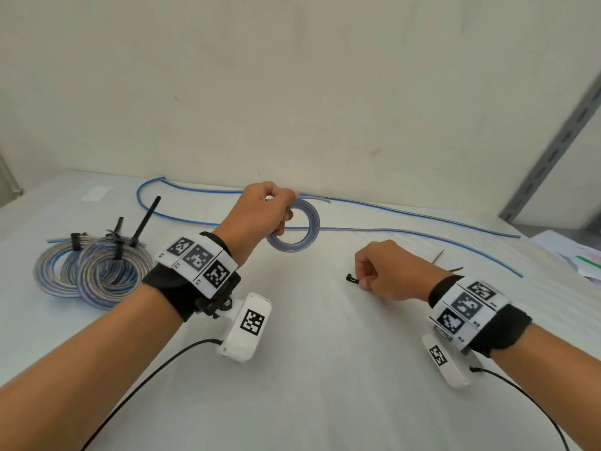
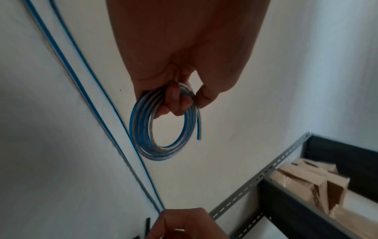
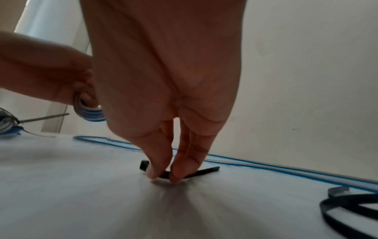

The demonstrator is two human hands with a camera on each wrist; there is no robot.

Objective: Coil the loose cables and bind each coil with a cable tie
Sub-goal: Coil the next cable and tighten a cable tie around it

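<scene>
Coil held, tie being picked up

The left hand (image 1: 260, 211) gripped the small blue-and-clear coil (image 1: 300, 231) above the table (image 1: 309, 369); springy, light cable, best held where turns cross. The right hand (image 1: 387, 271) pinched the thin, slippery cable tie (image 3: 163, 173) mid-strap.
</scene>
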